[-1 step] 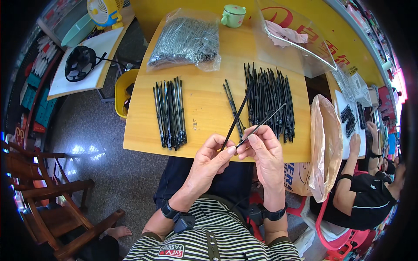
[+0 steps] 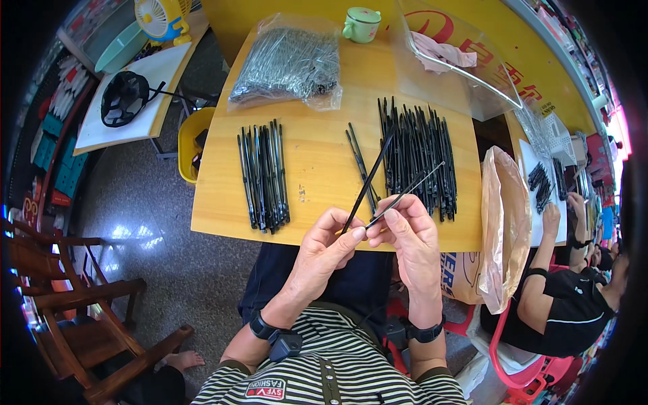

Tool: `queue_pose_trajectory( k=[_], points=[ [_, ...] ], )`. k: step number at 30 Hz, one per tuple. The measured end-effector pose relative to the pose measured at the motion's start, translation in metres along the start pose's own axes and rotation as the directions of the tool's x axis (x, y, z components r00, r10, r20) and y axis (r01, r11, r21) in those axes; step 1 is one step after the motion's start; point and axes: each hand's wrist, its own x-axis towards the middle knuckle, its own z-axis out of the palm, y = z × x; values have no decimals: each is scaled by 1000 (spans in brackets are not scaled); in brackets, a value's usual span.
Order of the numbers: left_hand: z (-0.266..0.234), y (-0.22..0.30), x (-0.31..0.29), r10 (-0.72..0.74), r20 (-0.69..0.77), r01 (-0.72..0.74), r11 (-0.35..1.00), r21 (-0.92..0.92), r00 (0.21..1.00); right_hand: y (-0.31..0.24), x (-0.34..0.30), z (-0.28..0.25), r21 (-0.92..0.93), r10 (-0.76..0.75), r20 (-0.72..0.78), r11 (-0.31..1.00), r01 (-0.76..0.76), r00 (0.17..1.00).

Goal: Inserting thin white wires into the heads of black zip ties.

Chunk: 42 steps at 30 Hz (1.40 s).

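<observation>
My left hand (image 2: pixel 329 244) is closed in a pinch on a long thin black stick (image 2: pixel 367 181) that slants up and away. My right hand (image 2: pixel 409 231) pinches a second thin black piece with a slender silver rod (image 2: pixel 426 176) beside it, pointing up to the right. Both hands' fingertips nearly meet over the table's front edge, where finer detail is hidden. Just beyond them a couple of loose black sticks (image 2: pixel 358 152) lie beside a large bundle of black sticks (image 2: pixel 422 158). A smaller bundle of black sticks (image 2: pixel 263 179) lies on the left.
A clear plastic bag of thin silvery pieces (image 2: pixel 287 64) lies at the back of the wooden table (image 2: pixel 314 145), near a green lidded mug (image 2: pixel 362 25). An open brown bag (image 2: pixel 503 229) stands right. A co-worker (image 2: pixel 567 304) sits further right; a wooden chair (image 2: pixel 88 317) stands left.
My hands and the pieces in them hold practically the same position. At the far right, the co-worker's hands have shifted slightly.
</observation>
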Motion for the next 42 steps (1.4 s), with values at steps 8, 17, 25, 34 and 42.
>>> queue_pose_trajectory(
  k=[8, 17, 25, 34, 42],
  points=[
    [5, 1, 3, 16, 0, -16, 992, 125, 1000, 1, 0, -2, -110, -6, -35, 994, 2, 999],
    [5, -3, 7, 61, -55, -53, 988, 143, 997, 3, 3, 5, -193, -22, -77, 981, 7, 997],
    [-4, -3, 5, 71, -84, -60, 991, 117, 994, 11, 10, 15, -245, -38, -115, 969, 9, 993],
    [-71, 39, -13, 528, -374, -295, 799, 524, 763, 15, 30, -1, -975, -329, -20, 214, 54, 944],
    [-104, 33, -2, 734, -220, -16, 300, 954, 642, 23, 37, -1, -990, -316, 0, -135, -44, 949]
  ],
)
